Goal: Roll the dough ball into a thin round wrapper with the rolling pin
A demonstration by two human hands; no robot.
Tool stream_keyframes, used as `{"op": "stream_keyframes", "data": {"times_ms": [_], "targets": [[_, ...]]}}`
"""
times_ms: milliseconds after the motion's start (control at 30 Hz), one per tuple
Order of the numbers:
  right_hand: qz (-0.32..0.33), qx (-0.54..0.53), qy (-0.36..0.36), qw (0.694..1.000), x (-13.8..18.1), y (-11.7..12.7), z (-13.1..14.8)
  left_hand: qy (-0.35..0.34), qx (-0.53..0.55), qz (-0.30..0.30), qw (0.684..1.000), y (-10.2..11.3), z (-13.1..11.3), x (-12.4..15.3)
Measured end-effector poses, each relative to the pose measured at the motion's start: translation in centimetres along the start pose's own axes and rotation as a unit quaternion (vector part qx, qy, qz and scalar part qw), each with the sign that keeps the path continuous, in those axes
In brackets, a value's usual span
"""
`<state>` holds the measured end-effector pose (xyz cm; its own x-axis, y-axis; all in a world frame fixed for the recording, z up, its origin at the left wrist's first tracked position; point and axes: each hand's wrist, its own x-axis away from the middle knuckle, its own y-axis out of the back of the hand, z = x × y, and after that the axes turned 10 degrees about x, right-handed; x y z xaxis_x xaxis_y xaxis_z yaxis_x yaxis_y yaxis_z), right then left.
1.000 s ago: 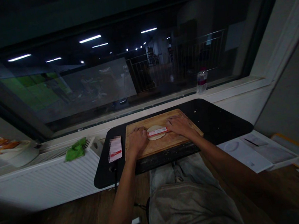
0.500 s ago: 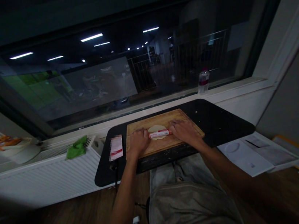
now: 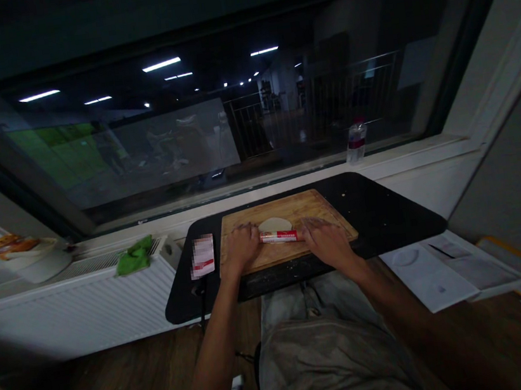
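A rolling pin [image 3: 279, 236] with a red and white label lies across the near part of a flat round of dough [image 3: 274, 224]. The dough rests on a wooden cutting board [image 3: 248, 216], its far half showing beyond the pin. My left hand [image 3: 244, 244] is closed on the pin's left end, and my right hand [image 3: 322, 236] is closed on its right end. Both palms face down, and the pin's ends are hidden under the fingers.
The board lies on a black table [image 3: 388, 216] with small crumbs. A phone-like object with a blurred face [image 3: 202, 257] lies left. A green cloth [image 3: 135, 255] and a white tub [image 3: 38, 259] sit by the radiator; a bottle [image 3: 355, 142] stands on the sill, a white box [image 3: 437, 274] lower right.
The rolling pin has rolled toward me, from the middle of the dough to its near side, and its label has turned. Both hands moved with it, the right one more visibly.
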<state>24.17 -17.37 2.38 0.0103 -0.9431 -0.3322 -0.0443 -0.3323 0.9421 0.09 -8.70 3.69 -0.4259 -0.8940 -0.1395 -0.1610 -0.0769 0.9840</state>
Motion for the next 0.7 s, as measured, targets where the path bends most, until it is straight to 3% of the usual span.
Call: {"op": "stream_keyframes", "data": {"times_ms": [267,700], "targets": [[-0.016,-0.012,0.010,1.000,0.6,-0.6,-0.2,-0.004,-0.007,-0.010,1.000,-0.4,0.2,0.0],[-0.005,0.020,0.028,0.999,-3.9,-1.6,-1.2,0.003,-0.001,-0.021,1.000,-0.9,0.2,-0.1]]}}
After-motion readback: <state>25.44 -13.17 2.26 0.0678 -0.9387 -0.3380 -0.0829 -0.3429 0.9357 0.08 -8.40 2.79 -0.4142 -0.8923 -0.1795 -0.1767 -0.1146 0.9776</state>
